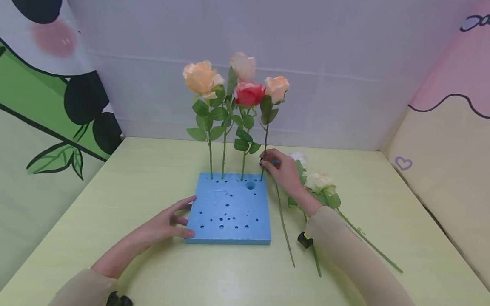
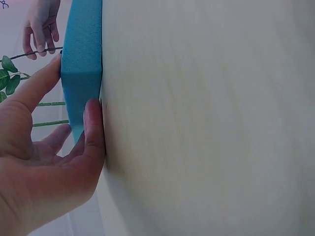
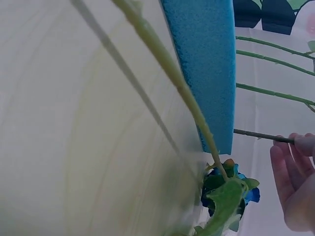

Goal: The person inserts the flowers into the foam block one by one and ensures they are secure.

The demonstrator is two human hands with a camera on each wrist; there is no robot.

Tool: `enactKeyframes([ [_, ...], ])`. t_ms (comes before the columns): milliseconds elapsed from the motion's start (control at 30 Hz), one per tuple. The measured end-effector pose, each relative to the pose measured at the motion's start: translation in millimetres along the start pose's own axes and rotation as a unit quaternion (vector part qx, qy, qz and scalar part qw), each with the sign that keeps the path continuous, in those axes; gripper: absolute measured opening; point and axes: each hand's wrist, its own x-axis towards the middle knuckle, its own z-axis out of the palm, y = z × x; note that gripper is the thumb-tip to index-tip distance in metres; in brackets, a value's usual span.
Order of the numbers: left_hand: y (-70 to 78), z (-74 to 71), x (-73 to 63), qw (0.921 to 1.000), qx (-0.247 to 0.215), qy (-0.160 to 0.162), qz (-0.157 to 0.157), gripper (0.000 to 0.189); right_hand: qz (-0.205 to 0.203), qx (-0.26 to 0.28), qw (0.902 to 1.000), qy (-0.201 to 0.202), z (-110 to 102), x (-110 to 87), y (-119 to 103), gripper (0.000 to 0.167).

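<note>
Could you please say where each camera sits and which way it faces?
Head: on the head, facing forward and down at the blue block and flowers; left hand and right hand show.
Left wrist: on that wrist, facing the block's edge; left hand close, right hand beyond.
Right wrist: on that wrist, facing the block past a stem; right hand at frame right.
Both wrist views share block and right hand.

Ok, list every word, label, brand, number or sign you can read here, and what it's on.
No words, labels, brands or numbers can be read.
Right sleeve: a thin dark mark, too small to tell whether it's lettering.
Right wall: a heart outline, without text.
</note>
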Motion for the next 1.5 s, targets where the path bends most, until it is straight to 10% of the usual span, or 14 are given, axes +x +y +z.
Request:
enactKeyframes([
  [733, 1.0, 0.8, -0.8, 1.0, -0.002, -0.004, 0.004, 0.096, 0.065, 0.066, 0.986, -0.139, -23.9, 20.1, -4.9, 0.013],
  [1500, 0.8, 0.1, 0.2, 0.9999, -0.009, -0.005, 0.007, 0.097, 0.055, 0.024, 0.9877, -0.145, -31.7, 8.0, 4.6, 0.036],
])
